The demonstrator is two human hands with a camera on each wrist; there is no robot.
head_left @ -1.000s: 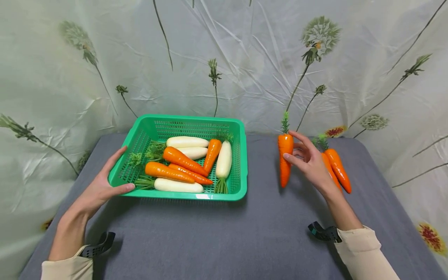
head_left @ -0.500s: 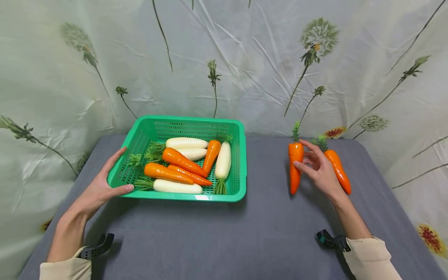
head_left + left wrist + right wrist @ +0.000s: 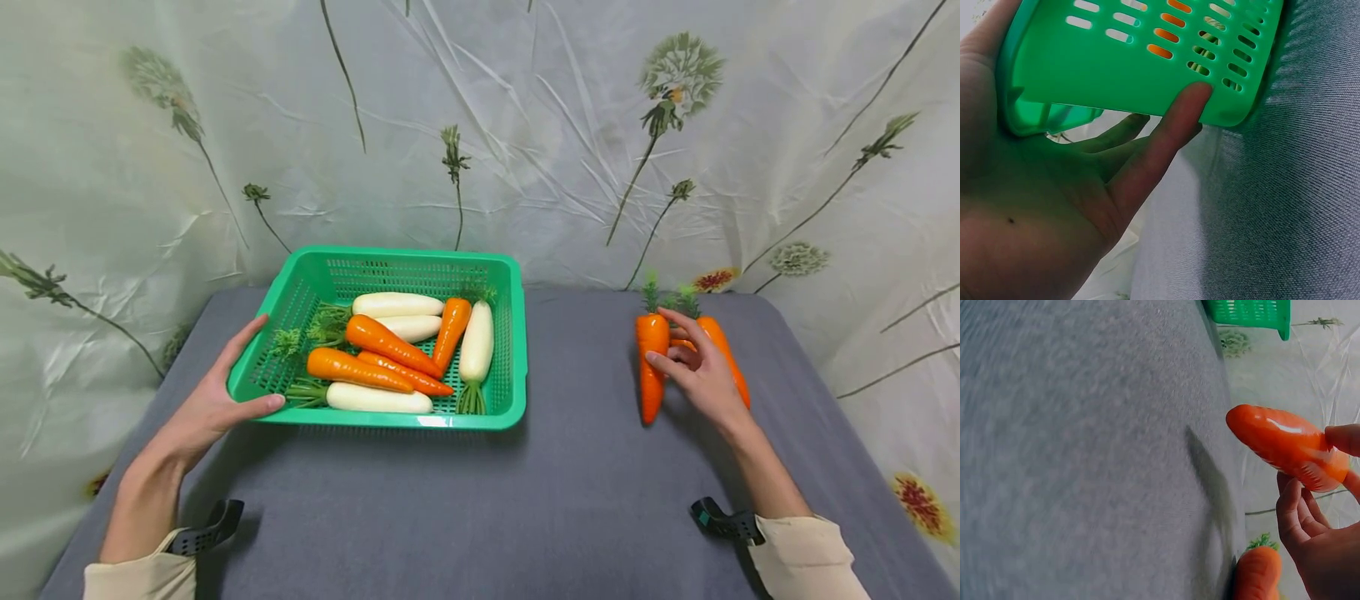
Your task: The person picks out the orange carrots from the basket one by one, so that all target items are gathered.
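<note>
My left hand (image 3: 213, 404) grips the left end of a green plastic basket (image 3: 519, 358), thumb at the near rim and fingers along the side. Inside lie several orange carrots (image 3: 360, 369) and several white radishes (image 3: 477, 342). In the left wrist view, a finger (image 3: 1175, 122) presses against the slotted wall. My right hand (image 3: 701, 371) pinches a carrot (image 3: 651, 367) near its leafy top, tip toward me. The right wrist view shows this held carrot (image 3: 1291, 444) raised, its shadow apart from it. Another carrot (image 3: 722, 342) lies just behind the right hand, partly hidden.
A grey cloth (image 3: 480, 508) covers the table. Behind it hangs a pale curtain (image 3: 525, 167) printed with dandelions. Each wrist wears a black strap (image 3: 727, 523). Between the basket and the held carrot lies a stretch of the grey cloth.
My right hand has moved right and slightly toward me with the pinched carrot, bringing it beside the carrots at the right and covering more of them. My left hand stays on the basket.
</note>
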